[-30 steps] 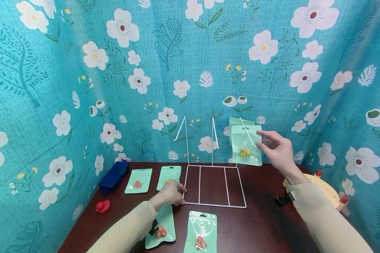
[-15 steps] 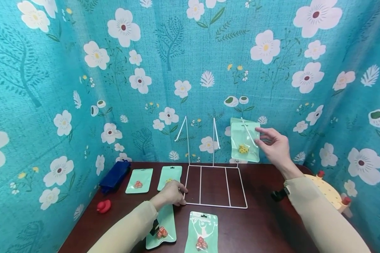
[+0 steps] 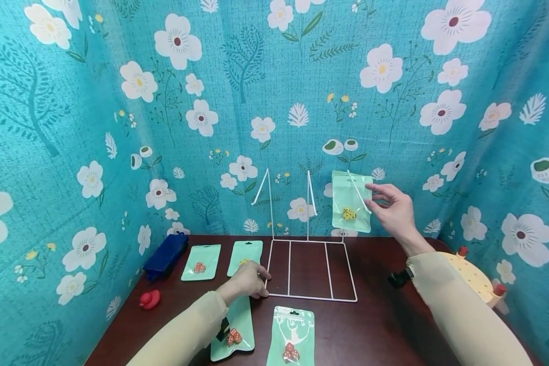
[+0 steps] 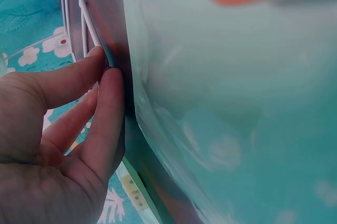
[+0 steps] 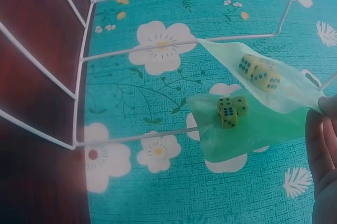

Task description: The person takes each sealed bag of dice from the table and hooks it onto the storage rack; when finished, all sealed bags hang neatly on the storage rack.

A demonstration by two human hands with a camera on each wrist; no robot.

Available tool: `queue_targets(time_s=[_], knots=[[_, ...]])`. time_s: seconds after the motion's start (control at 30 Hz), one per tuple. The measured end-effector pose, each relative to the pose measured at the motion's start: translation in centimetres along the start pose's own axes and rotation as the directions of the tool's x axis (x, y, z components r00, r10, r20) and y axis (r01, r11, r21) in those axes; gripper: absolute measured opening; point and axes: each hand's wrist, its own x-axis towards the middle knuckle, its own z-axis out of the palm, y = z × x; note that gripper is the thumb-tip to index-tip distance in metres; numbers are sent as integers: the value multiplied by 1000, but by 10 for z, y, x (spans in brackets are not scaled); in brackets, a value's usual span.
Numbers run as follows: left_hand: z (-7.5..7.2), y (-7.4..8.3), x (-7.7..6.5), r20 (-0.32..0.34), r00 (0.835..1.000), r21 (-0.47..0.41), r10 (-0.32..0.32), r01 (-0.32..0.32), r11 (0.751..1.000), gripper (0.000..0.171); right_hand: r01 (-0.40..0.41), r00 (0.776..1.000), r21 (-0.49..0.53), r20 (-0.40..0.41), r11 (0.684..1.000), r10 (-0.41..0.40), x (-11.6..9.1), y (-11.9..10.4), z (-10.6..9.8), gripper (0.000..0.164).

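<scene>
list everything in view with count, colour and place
table: 1, dark brown, below
curtain: count unclear, teal floral, back and sides
wire rack: 1, white, on table
yellow-dice pouches: 3, light green, two at rack's right hook, one left of rack
red-dice pouches: 3, light green, one back left, two front
duck: 1, red, left
unclear object: 1, blue, back left
round board: 1, yellow, right
wrist devices: 2, black, cuffs
sleeves: 2, beige, forearms
left hand: 1, pinching rack wire
right hand: 1, at hook, pinching a pouch

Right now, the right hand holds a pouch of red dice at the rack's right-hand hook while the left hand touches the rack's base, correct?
No: the dice in the pouch the right hand holds are yellow, as the right wrist view shows; the rest stands.
</scene>
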Motion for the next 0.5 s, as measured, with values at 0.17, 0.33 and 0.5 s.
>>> queue_targets(time_s=[0.17,0.33,0.5], knots=[[0,-1,0,7,1000,-8,-3,3,1000,46,-5,1000,-22,-6,1000,4,1,2,1,42],[-1,-1,0,10,1000,-14,4,-4,1000,46,-35,999,-25,15,999,35,-2,3,-1,41],[1,-2,1,6,1000,-1,-5,5,1000,44,-47,998,-16,41,999,47,-11,1,-7,37]])
